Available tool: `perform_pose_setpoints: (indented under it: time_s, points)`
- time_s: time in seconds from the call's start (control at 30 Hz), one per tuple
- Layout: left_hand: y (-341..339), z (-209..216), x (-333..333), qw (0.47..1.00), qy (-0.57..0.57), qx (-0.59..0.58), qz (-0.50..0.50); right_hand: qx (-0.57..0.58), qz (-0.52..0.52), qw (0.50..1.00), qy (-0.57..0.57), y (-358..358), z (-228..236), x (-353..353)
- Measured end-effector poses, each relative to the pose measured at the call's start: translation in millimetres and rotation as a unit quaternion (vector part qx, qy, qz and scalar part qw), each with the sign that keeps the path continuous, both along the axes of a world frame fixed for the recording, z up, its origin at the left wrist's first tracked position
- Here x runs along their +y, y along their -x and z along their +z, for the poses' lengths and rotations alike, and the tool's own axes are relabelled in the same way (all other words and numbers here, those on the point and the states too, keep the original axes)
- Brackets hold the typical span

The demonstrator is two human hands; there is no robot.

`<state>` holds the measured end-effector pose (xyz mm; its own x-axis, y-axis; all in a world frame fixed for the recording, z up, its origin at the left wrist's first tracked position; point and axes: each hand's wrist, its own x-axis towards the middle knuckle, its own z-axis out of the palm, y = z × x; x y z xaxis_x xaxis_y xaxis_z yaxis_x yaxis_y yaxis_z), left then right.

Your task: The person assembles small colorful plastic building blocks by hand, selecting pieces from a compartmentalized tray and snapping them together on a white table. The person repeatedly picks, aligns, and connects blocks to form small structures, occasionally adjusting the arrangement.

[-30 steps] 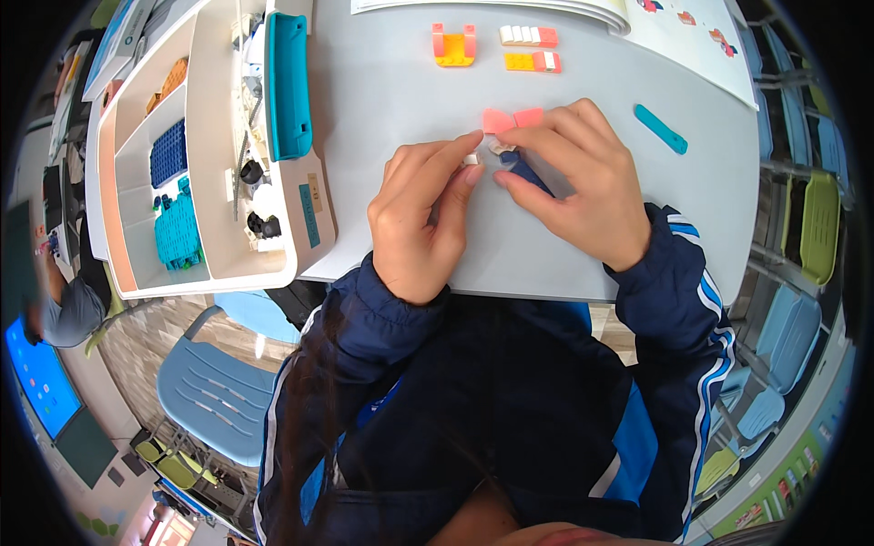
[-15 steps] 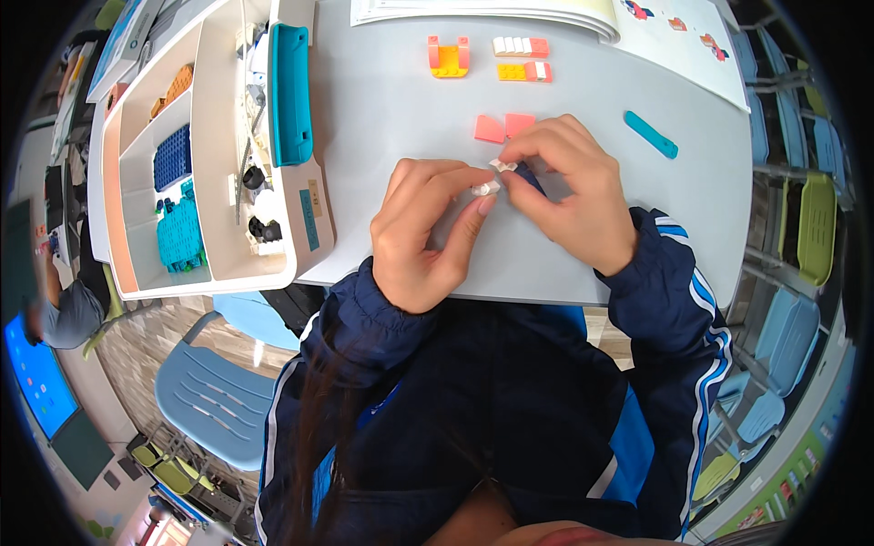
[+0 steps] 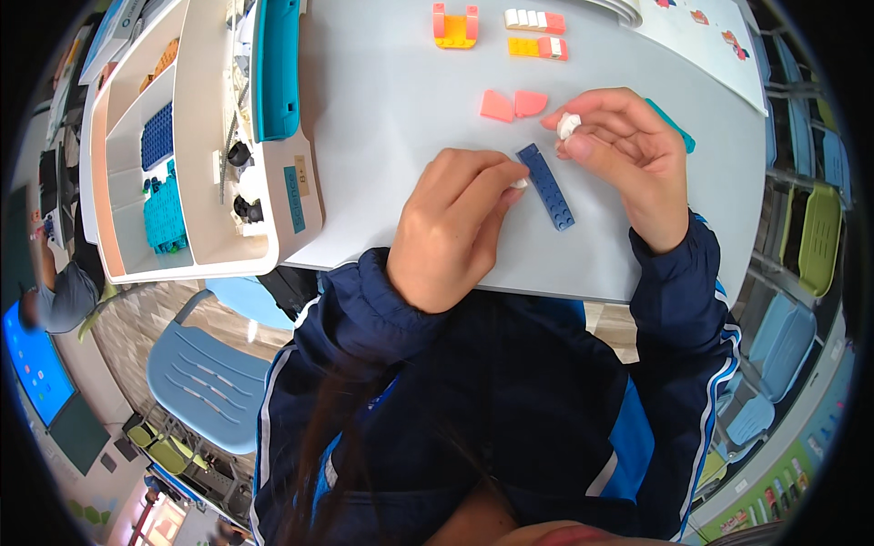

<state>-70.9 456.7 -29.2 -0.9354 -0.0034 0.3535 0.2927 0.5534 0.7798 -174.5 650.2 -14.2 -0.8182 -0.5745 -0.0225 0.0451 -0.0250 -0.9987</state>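
Note:
My left hand (image 3: 455, 227) is closed in a pinch on a small white brick piece (image 3: 519, 183), mostly covered by the fingertips. Between thumb and fingers, my right hand (image 3: 628, 150) grips another small white brick piece (image 3: 569, 126), raised off the table. On the table between the hands lies a long dark blue studded brick (image 3: 547, 187), its far end by my left fingertips. Beyond it sit two pink bricks (image 3: 497, 106) with one rounded corner each. Part of a teal bar (image 3: 685, 141) shows behind my right hand.
At the left stands a white compartment tray (image 3: 282, 232) with teal, blue, orange and white parts. Along the table's far side are a yellow-and-pink assembly (image 3: 455, 29) and two small striped brick strips (image 3: 537, 47). An open booklet (image 3: 706, 50) lies far right. A blue chair (image 3: 205, 378) stands at left.
My hands have moved apart, the right one rightward and up with its white piece. The dark blue brick, mostly hidden before, now shows in full. The whole view has shifted slightly.

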Motion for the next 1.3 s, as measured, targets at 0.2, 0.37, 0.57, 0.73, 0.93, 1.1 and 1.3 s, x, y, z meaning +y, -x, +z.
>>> perform_pose_setpoints:
  time_s: [0.2,0.37,0.57,0.73,0.93,1.1,1.3]
  points:
    - [6,-4,3,0.999,0.004,-0.01,0.049,-0.027,-0.013,0.999,0.017,-2,-4,-1]
    - [9,-2,4,0.997,-0.022,-0.016,0.069,0.026,0.004,1.0,0.006,1,-3,2]
    - [12,-5,4,0.998,-0.025,-0.011,0.064,0.104,0.011,0.992,-0.066,1,-6,-1]
    - [12,-6,6,0.997,-0.007,-0.011,0.071,0.093,0.016,0.983,-0.158,-6,1,1]
    - [11,-9,4,0.997,-0.02,-0.004,0.069,0.084,0.011,0.982,-0.169,-8,3,2]
    - [-1,2,0,0.995,-0.042,-0.034,0.079,0.168,0.061,0.976,-0.121,-1,-1,5]
    - [-12,4,-1,0.999,0.017,-0.037,0.007,0.166,0.078,0.972,-0.146,-7,-5,1]
